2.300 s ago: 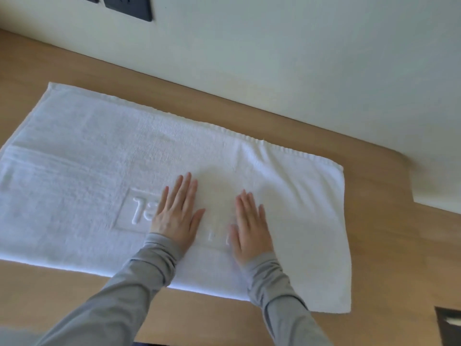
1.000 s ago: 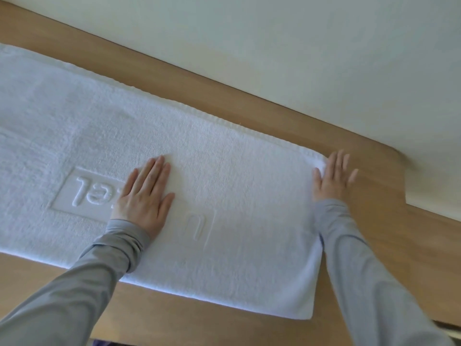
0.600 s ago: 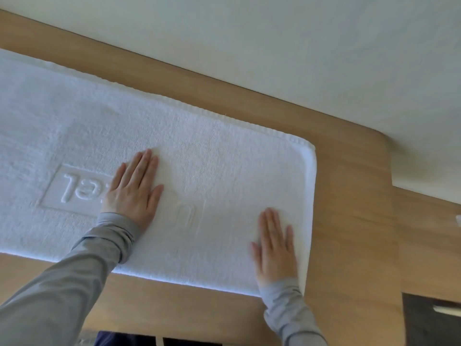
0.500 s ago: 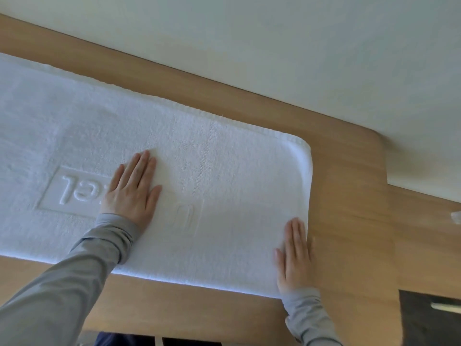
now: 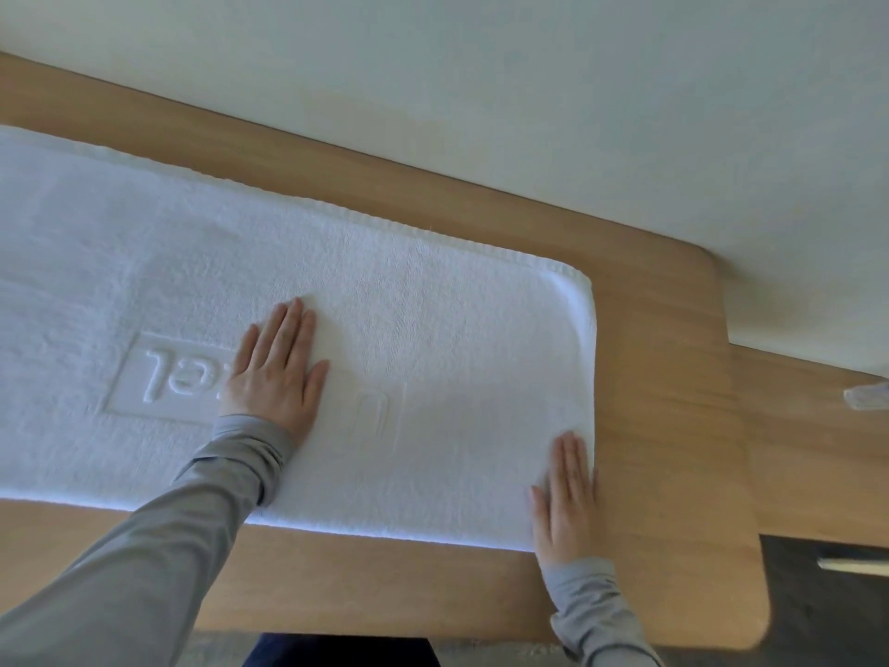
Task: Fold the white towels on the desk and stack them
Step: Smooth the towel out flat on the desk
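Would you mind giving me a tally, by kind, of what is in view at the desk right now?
White towel: 1
Hands, flat on the towel: 2, the left hand and the right hand
Wooden desk: 1
Small pale object at the right edge, too blurred to name: 1
Total: 5

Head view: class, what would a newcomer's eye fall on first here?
The white towel spread across the wooden desk, with raised lettering on it. Next, two hands lying flat on it: the left hand over the lettering, the right hand at the towel's near right corner.
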